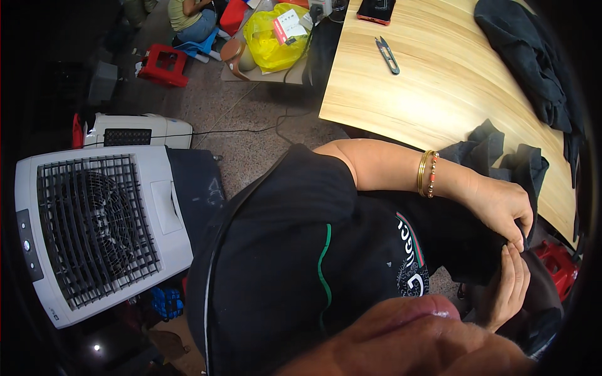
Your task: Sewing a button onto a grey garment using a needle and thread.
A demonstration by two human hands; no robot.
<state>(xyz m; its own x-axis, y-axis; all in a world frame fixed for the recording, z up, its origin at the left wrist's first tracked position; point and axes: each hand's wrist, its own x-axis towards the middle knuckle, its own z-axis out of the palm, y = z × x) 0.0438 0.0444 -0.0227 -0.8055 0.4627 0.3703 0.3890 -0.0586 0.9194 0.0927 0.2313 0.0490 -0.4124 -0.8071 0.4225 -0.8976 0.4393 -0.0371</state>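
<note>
My left hand (501, 203), with gold and beaded bracelets at the wrist, reaches past the table's near edge. Its thumb and forefinger pinch at a fold of dark cloth (530, 172) that hangs over that edge. Just below, the fingers of my right hand (513, 282) are pressed together, and their tips meet the left fingertips. The right thumb is hidden, and whatever lies between those fingers is too small to make out. Thread snips (387, 56) lie on the wooden table (426, 81), away from both hands.
A large dark garment (527, 62) covers the table's far right side; a phone (376, 9) lies at the top edge. An air cooler (103, 225) stands at left. A yellow bag (273, 41), red stools (164, 64) and a seated person (191, 22) are beyond.
</note>
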